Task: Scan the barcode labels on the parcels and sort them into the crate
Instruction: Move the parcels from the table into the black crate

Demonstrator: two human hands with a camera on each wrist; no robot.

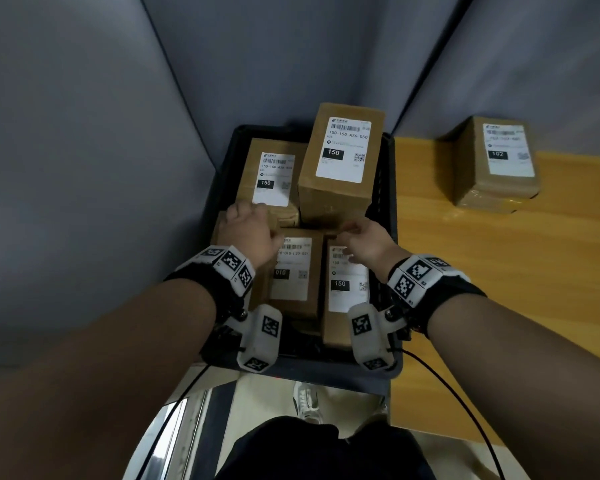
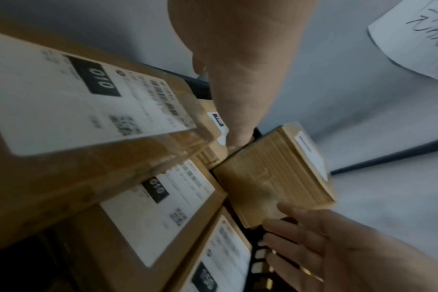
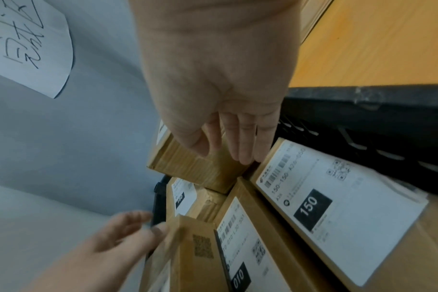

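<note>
Blue-grey fabric partition panels (image 1: 84,133) meet in a corner behind a yellow wooden tabletop (image 1: 499,271) at the right. A white paper sheet with black handwriting (image 3: 30,45) is stuck to one panel. Pale glossy floor (image 1: 174,417) shows below, dimly lit.

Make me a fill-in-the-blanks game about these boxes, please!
1. The parcels in the crate are made of brown ____.
2. The tallest parcel in the crate shows the big number ____.
3. The lone parcel on the wooden table shows the big number ____.
4. The colour of the crate is ____.

Missing words: cardboard; 150; 102; black
</note>
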